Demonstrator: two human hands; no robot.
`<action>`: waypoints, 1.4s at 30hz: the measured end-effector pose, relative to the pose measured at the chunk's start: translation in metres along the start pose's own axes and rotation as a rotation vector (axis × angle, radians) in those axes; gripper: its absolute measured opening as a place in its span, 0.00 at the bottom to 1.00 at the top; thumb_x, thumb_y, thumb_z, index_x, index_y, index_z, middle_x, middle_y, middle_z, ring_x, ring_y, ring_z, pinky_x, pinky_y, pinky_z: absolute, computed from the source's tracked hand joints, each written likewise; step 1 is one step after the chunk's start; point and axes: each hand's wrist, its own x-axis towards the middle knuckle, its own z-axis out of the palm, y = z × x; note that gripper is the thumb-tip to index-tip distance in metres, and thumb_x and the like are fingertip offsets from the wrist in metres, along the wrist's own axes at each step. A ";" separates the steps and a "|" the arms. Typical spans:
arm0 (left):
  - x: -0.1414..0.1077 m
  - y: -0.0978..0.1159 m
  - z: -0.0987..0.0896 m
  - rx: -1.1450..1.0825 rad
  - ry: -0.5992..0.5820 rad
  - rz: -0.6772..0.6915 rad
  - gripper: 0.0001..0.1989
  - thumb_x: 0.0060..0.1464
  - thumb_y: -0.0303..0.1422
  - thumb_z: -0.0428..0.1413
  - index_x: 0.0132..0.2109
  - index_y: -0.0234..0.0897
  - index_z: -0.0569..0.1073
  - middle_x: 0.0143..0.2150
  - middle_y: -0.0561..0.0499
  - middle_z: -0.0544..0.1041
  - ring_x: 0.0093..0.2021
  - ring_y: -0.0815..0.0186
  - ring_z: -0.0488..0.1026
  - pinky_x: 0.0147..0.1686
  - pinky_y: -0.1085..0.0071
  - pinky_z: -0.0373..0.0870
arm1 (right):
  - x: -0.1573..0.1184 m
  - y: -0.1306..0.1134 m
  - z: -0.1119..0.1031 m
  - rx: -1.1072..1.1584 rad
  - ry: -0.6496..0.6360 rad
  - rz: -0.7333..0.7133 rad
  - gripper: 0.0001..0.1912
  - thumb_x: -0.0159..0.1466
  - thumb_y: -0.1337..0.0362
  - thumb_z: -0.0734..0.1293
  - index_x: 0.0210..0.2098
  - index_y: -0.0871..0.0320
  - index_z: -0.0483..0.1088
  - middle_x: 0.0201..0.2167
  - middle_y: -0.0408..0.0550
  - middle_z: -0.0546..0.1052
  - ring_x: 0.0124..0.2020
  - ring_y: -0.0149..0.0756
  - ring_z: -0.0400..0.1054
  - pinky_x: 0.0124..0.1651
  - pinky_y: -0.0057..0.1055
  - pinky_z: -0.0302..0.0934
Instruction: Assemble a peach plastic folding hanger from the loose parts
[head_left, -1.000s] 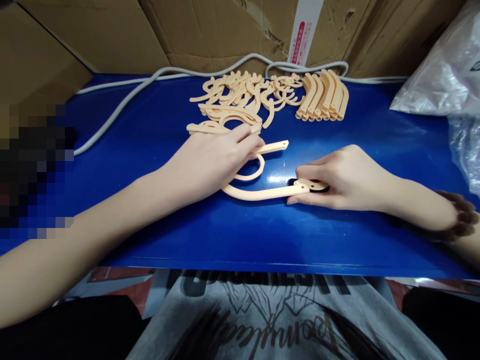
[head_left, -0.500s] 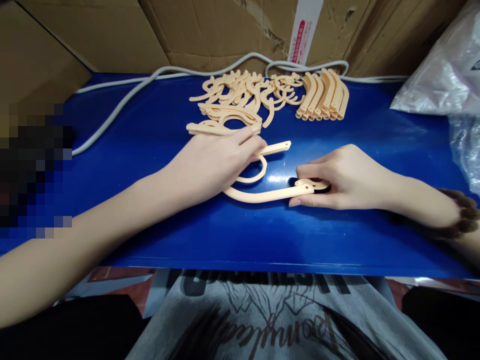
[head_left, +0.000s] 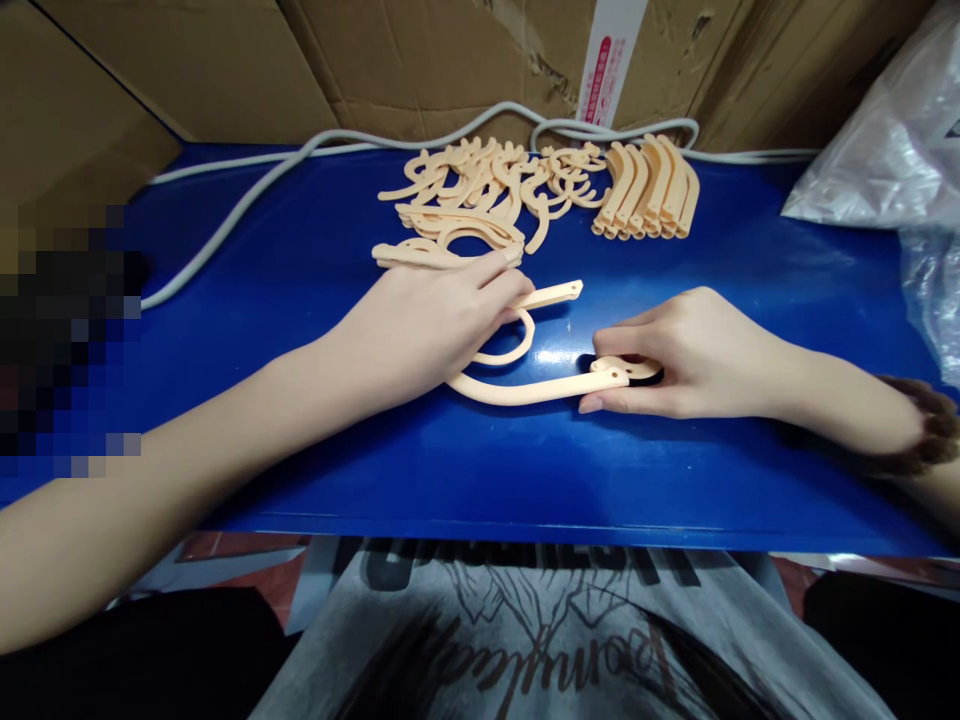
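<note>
Between my hands is a beige plastic folding hanger [head_left: 536,389], with a curved arm running from under my left palm to my right fingers. My left hand [head_left: 442,320] is closed over its left side; a straight holed end [head_left: 559,295] and a looped part [head_left: 525,345] stick out past the fingers. At the arm's right end, my right hand [head_left: 675,355] pinches a small curved holed piece [head_left: 630,369] against the arm's tip. Just beyond my left knuckles lie folded hanger pieces [head_left: 427,257]. My left palm hides part of the hanger.
Loose beige hooks and curved pieces [head_left: 480,180] lie heaped at the back of the blue table [head_left: 480,480]. Beside them stands a row of curved arms [head_left: 652,190]. A white cable [head_left: 247,210] runs along cardboard boxes [head_left: 435,70]. A plastic bag [head_left: 862,170] is at right.
</note>
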 end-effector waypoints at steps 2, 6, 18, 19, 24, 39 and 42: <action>0.000 0.000 0.000 -0.005 0.002 -0.002 0.18 0.75 0.33 0.45 0.63 0.36 0.73 0.55 0.42 0.78 0.46 0.58 0.81 0.29 0.72 0.66 | 0.000 0.000 0.000 -0.002 0.001 -0.006 0.31 0.70 0.35 0.63 0.25 0.55 0.61 0.17 0.37 0.62 0.18 0.28 0.51 0.27 0.32 0.40; 0.000 0.000 0.000 -0.020 0.001 -0.004 0.17 0.75 0.33 0.46 0.62 0.36 0.73 0.54 0.42 0.78 0.46 0.58 0.80 0.30 0.71 0.67 | -0.001 0.000 0.000 -0.020 -0.001 -0.008 0.31 0.71 0.36 0.62 0.25 0.55 0.62 0.17 0.38 0.63 0.19 0.28 0.52 0.27 0.33 0.40; 0.002 0.002 -0.004 -0.018 -0.056 -0.010 0.18 0.74 0.31 0.47 0.63 0.35 0.73 0.56 0.41 0.77 0.47 0.56 0.81 0.32 0.71 0.69 | 0.000 -0.002 0.000 -0.024 0.005 -0.007 0.33 0.71 0.35 0.60 0.24 0.55 0.62 0.18 0.38 0.62 0.19 0.28 0.51 0.28 0.33 0.40; 0.002 0.003 -0.004 -0.024 -0.062 -0.012 0.18 0.74 0.32 0.46 0.63 0.34 0.73 0.57 0.41 0.77 0.47 0.56 0.81 0.32 0.71 0.69 | 0.000 -0.002 0.000 -0.022 0.007 -0.006 0.33 0.71 0.34 0.60 0.24 0.55 0.62 0.18 0.38 0.62 0.19 0.28 0.51 0.28 0.33 0.40; 0.002 0.006 -0.007 -0.034 -0.092 -0.017 0.19 0.75 0.33 0.43 0.63 0.34 0.73 0.62 0.40 0.75 0.52 0.54 0.80 0.31 0.71 0.68 | 0.000 -0.002 0.000 -0.038 0.013 -0.002 0.34 0.71 0.34 0.59 0.24 0.56 0.62 0.18 0.39 0.62 0.19 0.28 0.51 0.28 0.33 0.40; 0.003 0.007 -0.008 0.001 -0.104 -0.013 0.21 0.75 0.33 0.42 0.62 0.35 0.74 0.61 0.39 0.75 0.51 0.54 0.81 0.29 0.70 0.68 | 0.001 -0.002 0.000 -0.030 0.017 0.016 0.35 0.71 0.33 0.58 0.23 0.56 0.63 0.18 0.39 0.63 0.19 0.28 0.52 0.27 0.33 0.40; 0.002 0.007 -0.008 0.011 -0.102 0.000 0.21 0.75 0.33 0.42 0.62 0.34 0.74 0.59 0.39 0.76 0.50 0.55 0.81 0.29 0.71 0.67 | 0.000 -0.003 0.001 -0.019 0.027 0.017 0.35 0.71 0.33 0.59 0.23 0.56 0.62 0.17 0.39 0.62 0.19 0.28 0.51 0.27 0.33 0.41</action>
